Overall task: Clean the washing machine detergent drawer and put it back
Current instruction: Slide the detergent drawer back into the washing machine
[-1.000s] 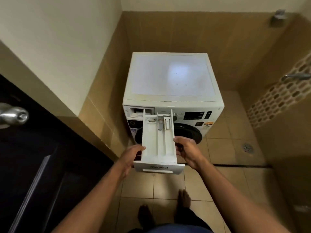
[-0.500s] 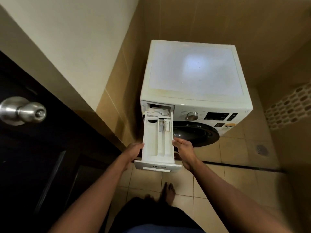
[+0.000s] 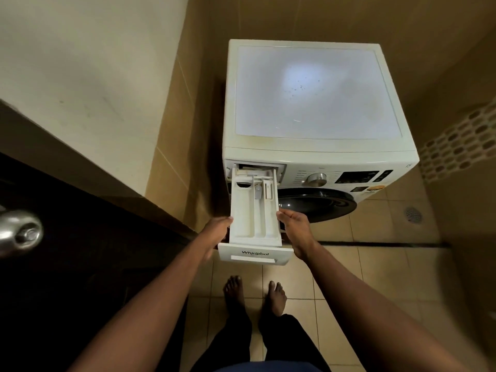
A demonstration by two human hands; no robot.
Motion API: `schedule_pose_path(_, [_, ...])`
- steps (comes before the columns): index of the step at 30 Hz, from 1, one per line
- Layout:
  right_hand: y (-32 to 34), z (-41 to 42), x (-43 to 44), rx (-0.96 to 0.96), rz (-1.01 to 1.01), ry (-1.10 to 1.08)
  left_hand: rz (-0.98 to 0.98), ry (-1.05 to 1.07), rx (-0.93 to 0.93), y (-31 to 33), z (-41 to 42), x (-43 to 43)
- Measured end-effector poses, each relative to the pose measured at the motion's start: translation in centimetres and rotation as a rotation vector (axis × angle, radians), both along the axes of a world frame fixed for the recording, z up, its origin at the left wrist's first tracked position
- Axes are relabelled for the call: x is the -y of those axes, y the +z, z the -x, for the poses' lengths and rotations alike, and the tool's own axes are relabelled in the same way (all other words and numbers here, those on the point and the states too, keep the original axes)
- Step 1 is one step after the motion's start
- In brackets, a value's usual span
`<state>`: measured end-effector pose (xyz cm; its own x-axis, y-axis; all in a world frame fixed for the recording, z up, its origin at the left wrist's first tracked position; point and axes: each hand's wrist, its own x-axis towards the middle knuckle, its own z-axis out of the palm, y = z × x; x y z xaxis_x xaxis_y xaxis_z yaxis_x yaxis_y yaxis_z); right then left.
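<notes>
1. The washing machine (image 3: pixel 314 89) is a boxy white front-loader against the far wall. It has a smooth, faintly speckled top and a dark round door glass below the control panel.
2. The detergent drawer (image 3: pixel 252 218) is a long, shallow tray of hard white plastic. It sticks out toward the near side, with only its far end inside the slot (image 3: pixel 257 166) at the machine's upper left. Its compartments look pale and free of residue, so I judge that this is the putting-back step.
3. The left hand (image 3: pixel 216 232) grips the drawer's left wall and the right hand (image 3: pixel 296 228) grips the right wall, both just behind the front panel (image 3: pixel 253 254). The fingers of both curl around the rims.
4. The next move probably calls for a level, straight push along the slot's rails. A thin-walled tray like this will likely bind if it is skewed.
5. Straight ribs divide the tray into three lanes. A small grey cap (image 3: pixel 258 193) sits in the middle lane, near its far end.
</notes>
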<state>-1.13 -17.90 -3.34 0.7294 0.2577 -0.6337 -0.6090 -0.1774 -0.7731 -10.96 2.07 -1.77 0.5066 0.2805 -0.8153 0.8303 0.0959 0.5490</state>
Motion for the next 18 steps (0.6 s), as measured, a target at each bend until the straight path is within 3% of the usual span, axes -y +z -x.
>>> schedule_pose_path(18, [-0.5,-2.3,-0.9,0.034,-0.016,-0.080,-0.026,-0.024,0.062,0.6,-2.9,-1.2])
